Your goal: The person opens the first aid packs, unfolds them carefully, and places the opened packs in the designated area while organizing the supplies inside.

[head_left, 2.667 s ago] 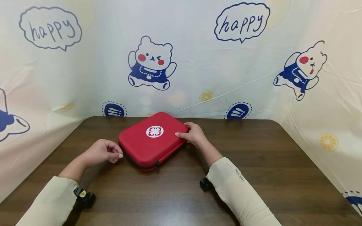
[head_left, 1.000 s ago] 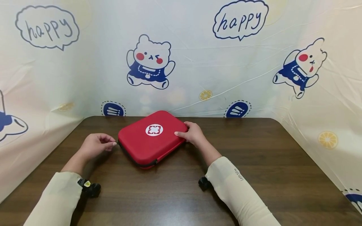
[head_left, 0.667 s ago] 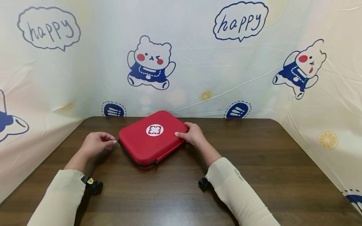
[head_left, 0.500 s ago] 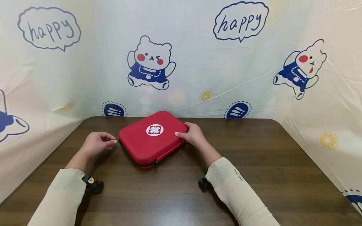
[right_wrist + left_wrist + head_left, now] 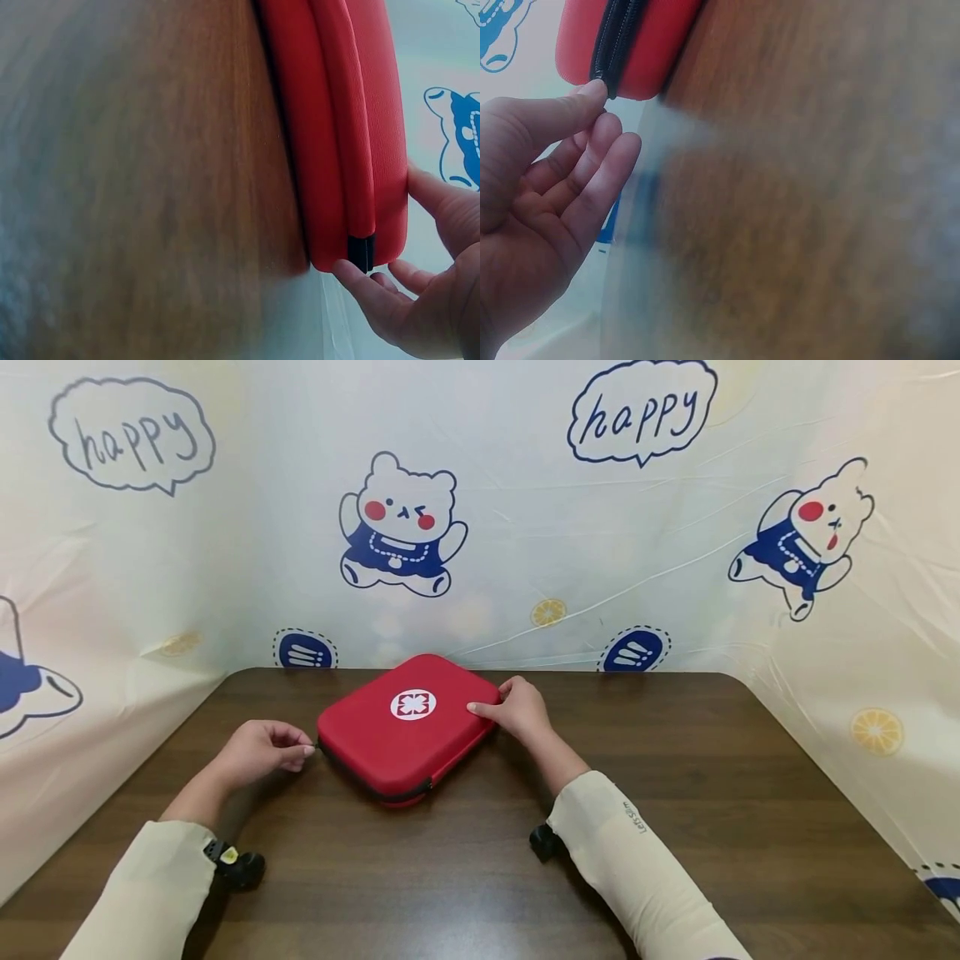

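Head view. One red case (image 5: 390, 747), lid up, white emblem (image 5: 413, 704) on top; placed aslant on the tabletop (image 5: 675, 827), left of centre, by the far edge. The slant, I judge, gives each of my hands its own end. My left hand (image 5: 258, 750) is at the case's left corner, towards the tabletop's left edge; my right hand (image 5: 525, 712) is at the opposite corner, near the far edge, thumb on the lid.

Left wrist view. One black zipper (image 5: 621, 37), running along the case's side. Thumb and forefinger pressed together, seemingly pinching the zip pull, itself mostly covered; remaining fingers loosely bent. A fingertip pinch suits so small a part.

Right wrist view. One red hinge band (image 5: 349, 127), ending in a short black strip (image 5: 361, 252). My fingers grip the case's end from lid to lower side, presumably to keep it from sliding.
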A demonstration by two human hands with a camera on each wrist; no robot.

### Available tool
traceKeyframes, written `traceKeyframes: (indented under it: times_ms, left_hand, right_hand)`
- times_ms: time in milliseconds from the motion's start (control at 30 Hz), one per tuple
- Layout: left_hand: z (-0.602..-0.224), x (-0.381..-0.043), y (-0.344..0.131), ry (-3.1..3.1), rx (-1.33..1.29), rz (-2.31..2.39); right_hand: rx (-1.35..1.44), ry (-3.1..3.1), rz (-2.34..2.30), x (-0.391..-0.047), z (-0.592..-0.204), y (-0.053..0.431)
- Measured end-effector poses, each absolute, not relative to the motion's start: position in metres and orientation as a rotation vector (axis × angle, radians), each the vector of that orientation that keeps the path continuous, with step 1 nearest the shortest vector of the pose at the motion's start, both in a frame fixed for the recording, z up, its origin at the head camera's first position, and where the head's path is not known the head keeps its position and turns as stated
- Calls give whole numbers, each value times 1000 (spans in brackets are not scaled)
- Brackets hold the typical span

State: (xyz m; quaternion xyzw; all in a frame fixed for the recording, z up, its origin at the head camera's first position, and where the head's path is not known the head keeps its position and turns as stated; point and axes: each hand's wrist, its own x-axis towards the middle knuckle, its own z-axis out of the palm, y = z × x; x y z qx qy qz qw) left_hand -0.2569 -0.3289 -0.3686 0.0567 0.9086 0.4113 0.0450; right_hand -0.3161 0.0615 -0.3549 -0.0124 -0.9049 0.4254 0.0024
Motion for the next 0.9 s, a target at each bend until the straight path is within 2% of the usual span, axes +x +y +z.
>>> traceKeyframes:
  times_ms: [367,733,900]
  left_hand:
    - [-366,-241,-314,2621,298,1307]
    - [-359,-228,-295,2514,484,1267]
    - [-356,-223,-287,2497,536,1245]
  right_hand:
    - [-4,-2762,1438,-312,-356,64]
    - [324,-2865,1471,-309,-351,64]
    - [367,-2917,1431,-309,-352,64]
